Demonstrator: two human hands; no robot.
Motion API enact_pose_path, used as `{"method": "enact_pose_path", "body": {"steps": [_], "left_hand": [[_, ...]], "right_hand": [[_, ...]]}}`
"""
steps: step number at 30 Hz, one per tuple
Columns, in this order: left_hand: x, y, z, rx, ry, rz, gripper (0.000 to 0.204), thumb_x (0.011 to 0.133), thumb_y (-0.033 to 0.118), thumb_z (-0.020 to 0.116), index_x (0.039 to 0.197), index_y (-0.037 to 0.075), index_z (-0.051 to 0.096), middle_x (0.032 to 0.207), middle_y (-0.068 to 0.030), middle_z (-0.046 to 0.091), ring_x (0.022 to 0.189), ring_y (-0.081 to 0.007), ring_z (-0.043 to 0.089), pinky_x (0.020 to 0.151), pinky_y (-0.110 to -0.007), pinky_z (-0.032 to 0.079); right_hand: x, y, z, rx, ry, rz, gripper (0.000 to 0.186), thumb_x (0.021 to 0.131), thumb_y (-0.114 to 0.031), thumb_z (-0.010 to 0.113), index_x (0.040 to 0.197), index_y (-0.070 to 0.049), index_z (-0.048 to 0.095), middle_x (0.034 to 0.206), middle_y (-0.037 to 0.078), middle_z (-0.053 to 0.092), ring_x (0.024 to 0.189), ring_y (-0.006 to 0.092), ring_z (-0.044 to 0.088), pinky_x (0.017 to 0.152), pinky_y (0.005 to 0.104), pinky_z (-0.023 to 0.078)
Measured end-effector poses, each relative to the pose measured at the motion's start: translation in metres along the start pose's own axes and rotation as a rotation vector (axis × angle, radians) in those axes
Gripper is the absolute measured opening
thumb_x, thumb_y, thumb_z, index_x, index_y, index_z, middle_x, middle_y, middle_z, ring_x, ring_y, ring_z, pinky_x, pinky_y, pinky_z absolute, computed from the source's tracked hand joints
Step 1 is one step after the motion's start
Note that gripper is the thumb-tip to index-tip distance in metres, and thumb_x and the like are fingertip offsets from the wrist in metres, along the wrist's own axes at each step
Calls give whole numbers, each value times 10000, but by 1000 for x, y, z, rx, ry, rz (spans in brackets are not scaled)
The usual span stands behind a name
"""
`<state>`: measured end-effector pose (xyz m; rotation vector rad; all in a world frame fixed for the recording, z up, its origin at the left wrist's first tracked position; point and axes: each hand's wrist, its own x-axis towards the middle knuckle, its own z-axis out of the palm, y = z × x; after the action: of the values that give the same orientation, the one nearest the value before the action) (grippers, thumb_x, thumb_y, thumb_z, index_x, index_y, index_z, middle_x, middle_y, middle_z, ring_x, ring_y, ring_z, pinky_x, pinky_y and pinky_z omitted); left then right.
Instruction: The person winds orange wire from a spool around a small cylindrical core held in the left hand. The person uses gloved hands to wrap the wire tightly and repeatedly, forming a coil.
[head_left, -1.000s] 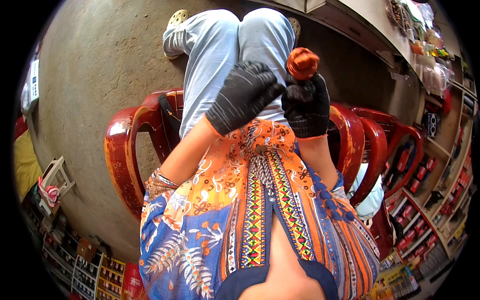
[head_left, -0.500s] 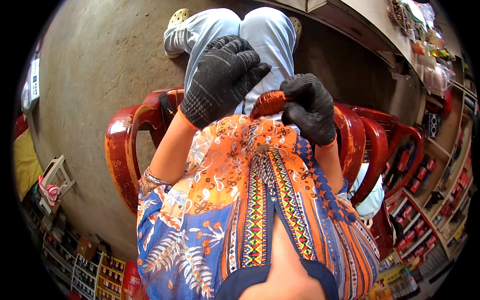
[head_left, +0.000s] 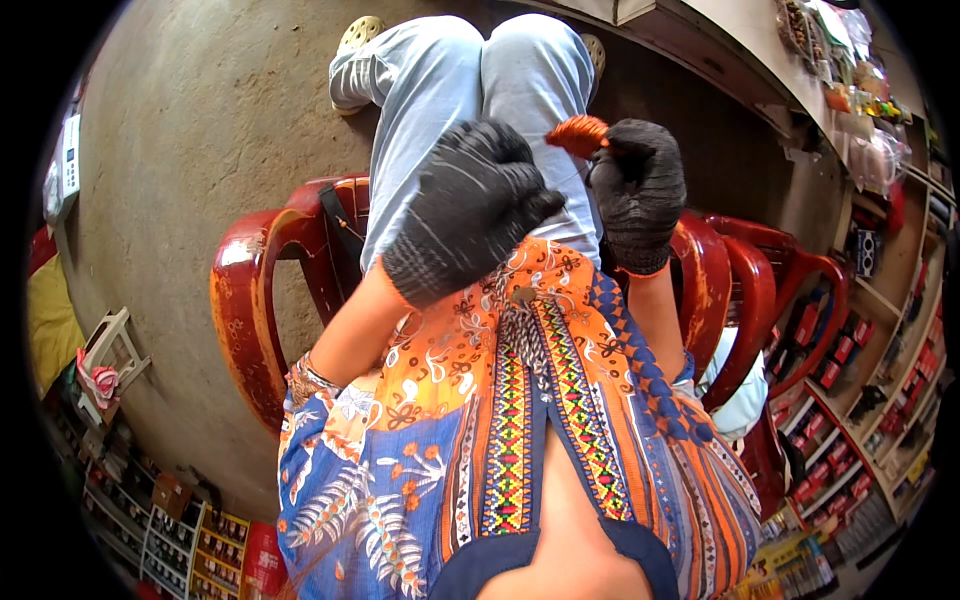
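My left hand (head_left: 465,200), in a dark knitted glove with an orange cuff, hovers over my lap with its fingers curled; what they hold, if anything, I cannot make out. My right hand (head_left: 637,190), gloved the same way, grips a shiny rust-orange bundle of wound thread (head_left: 576,132), which pokes out leftward from its top above my jeans (head_left: 528,70). Below the hands lie my orange and blue patterned top (head_left: 430,360) and a grey braided tassel (head_left: 530,340).
I sit in a worn red plastic chair (head_left: 240,300), with more red chairs (head_left: 830,280) at the right. A counter with goods (head_left: 860,90), shop shelves (head_left: 830,470), a white stool (head_left: 110,365) with pink cloth, yellow fabric (head_left: 50,330) and concrete floor (head_left: 180,150) surround me.
My left hand rose, then came back down. The orange bundle dipped toward my lap and is up again, now tilted leftward, as my right hand has turned and moved slightly right.
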<state>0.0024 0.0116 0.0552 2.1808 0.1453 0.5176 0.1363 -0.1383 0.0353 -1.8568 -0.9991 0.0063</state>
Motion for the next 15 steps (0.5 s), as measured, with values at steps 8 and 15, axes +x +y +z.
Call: {"method": "enact_pose_path", "body": {"steps": [8,15], "left_hand": [[16,-23,-4,-177,28,61,138,778,142,690,766,21,624,820,-155,568,842,-336,539,755,-426,419],[5,-3,6,-31,-75,36,155,770,162,705,804,28,634,848,-107,566,861,-310,530,774,-407,425]], "right_hand": [[-12,-22,-9,1254,-219,684,221,776,-53,627,978,-51,538,917,86,610,617,153,599,454,243,454],[15,-28,7,837,231,648,180,882,-15,534,1058,-40,511,749,52,567,516,88,528,495,212,467]]}}
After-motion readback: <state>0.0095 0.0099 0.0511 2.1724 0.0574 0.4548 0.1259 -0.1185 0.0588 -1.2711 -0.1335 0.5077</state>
